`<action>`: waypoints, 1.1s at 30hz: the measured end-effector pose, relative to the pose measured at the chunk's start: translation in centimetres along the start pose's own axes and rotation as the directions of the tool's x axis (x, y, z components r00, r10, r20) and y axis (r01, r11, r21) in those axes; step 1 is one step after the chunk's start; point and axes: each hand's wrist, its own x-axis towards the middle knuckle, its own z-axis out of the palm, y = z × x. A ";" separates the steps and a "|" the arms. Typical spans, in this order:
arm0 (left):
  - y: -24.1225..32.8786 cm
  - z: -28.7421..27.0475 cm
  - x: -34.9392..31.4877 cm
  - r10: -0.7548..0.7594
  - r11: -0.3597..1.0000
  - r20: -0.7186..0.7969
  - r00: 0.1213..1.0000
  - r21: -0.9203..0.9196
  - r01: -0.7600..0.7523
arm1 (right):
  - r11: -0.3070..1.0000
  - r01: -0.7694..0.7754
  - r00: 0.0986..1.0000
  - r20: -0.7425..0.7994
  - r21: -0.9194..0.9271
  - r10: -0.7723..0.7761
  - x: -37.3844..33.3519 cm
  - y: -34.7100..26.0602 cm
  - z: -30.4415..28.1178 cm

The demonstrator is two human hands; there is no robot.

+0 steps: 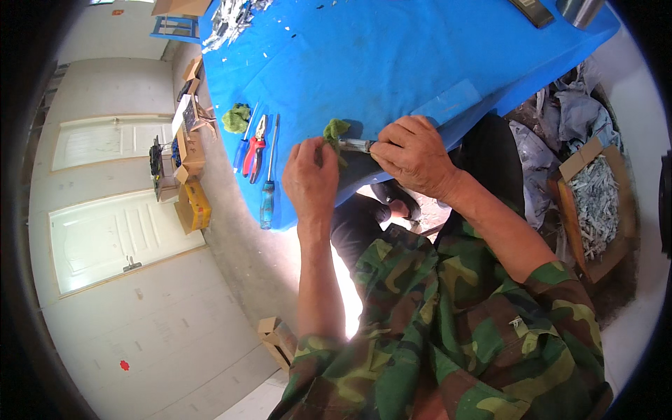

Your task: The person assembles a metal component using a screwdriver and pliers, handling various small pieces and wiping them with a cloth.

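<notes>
My left hand (310, 180) is closed on a green cloth (335, 129) at the near edge of the blue-covered table (329, 77). A short grey, metallic-looking rod-shaped piece (355, 145) runs from the cloth to my right hand (414, 155). The fingers of my right hand are pinched round its other end, so its full shape is hidden. Left of my left hand lie a screwdriver with a blue handle (267, 203), red-handled pliers (254, 155) and a second blue-handled screwdriver (241, 155). Another crumpled green cloth (236, 118) rests just beyond them.
Small silvery pieces (231, 24) are heaped at the table's far left. A metal cylinder (579, 10) stands at the far right corner. On the floor to my right sits a cardboard box (574, 224) of similar pieces, beside grey plastic bags (535, 157).
</notes>
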 end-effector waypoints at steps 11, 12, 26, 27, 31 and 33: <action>4.2 0.8 -1.4 0.113 0.993 0.040 0.993 -0.039 -0.111 | 1.000 0.003 1.000 -0.020 0.031 -0.002 -0.2 0.2 0.1; 3.8 0.7 -1.3 0.103 0.994 0.036 0.994 -0.021 -0.103 | 1.000 0.004 1.000 -0.028 0.030 -0.003 -0.1 0.1 0.2; -0.7 0.3 -0.6 -0.145 0.984 -0.005 0.989 -0.101 0.144 | 1.000 -0.002 1.000 0.021 0.004 0.002 -0.1 -0.2 -0.2; -0.5 0.1 -0.5 -0.154 0.984 -0.001 0.988 -0.093 0.153 | 1.000 -0.003 1.000 0.019 0.002 0.003 -0.1 -0.1 -0.2; 1.3 -1.2 -0.4 -0.060 0.995 0.002 0.998 -0.083 0.060 | 1.000 -0.008 1.000 -0.014 0.030 0.008 0.0 -0.3 0.1; 2.9 -0.9 -0.9 0.034 0.996 0.022 0.999 -0.082 -0.032 | 0.999 -0.005 1.000 -0.008 0.038 0.005 0.0 -0.3 0.1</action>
